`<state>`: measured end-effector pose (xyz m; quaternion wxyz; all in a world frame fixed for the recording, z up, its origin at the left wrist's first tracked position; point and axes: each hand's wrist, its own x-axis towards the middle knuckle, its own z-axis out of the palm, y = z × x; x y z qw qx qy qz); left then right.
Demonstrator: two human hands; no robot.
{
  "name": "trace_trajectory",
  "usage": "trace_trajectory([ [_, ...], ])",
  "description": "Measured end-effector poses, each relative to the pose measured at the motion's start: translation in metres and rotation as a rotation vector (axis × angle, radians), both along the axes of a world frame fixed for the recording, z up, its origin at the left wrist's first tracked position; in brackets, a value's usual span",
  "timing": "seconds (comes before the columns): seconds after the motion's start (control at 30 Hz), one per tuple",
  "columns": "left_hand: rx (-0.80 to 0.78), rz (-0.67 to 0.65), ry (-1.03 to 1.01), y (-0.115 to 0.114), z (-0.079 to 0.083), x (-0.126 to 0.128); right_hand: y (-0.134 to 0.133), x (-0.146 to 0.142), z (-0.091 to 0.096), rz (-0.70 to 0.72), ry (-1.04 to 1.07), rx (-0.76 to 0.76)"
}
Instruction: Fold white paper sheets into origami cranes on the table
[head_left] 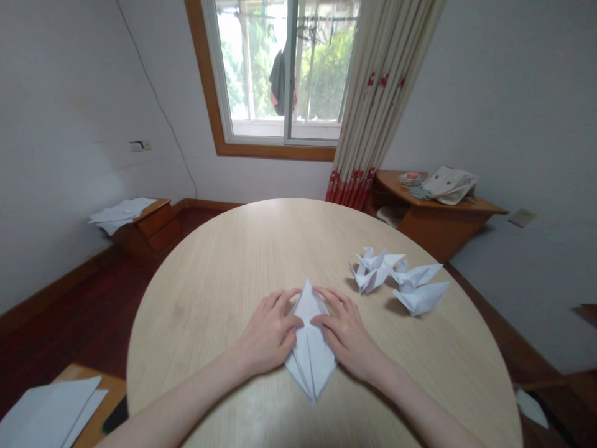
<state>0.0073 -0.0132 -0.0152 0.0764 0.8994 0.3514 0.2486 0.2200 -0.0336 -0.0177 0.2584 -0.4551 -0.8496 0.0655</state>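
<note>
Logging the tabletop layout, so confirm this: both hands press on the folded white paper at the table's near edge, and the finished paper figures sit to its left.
One detail is wrong: the finished paper figures sit to the right of the folded white paper, as the head view shows. Both the left hand and the right hand do press on it.

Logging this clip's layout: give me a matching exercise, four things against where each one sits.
Things:
1. folded sheet
2. paper cranes
3. loose papers
4. bag

Places:
A. on the low cabinet at the left wall
B. under both hands, at the table's near edge
C. on the wooden desk at the right, by the curtain
D. on the table, right of the hands

Pairs: 1-B, 2-D, 3-A, 4-C. The left hand and right hand press flat on the sheet.
</note>
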Motion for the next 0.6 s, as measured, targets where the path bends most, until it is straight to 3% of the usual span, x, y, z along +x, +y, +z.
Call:
trace_trajectory([
  [0.1,0.092,-0.035,0.049,-0.002,0.002,0.0,-0.001,0.001,0.003,0.024,-0.065,0.035],
  [0.23,0.185,-0.093,0.119,-0.003,0.003,0.0,-0.002,0.001,0.01,0.063,-0.101,-0.031],
  [0.6,0.19,-0.101,0.24,-0.003,0.01,0.001,-0.003,0.0,0.015,0.091,-0.04,-0.082],
])
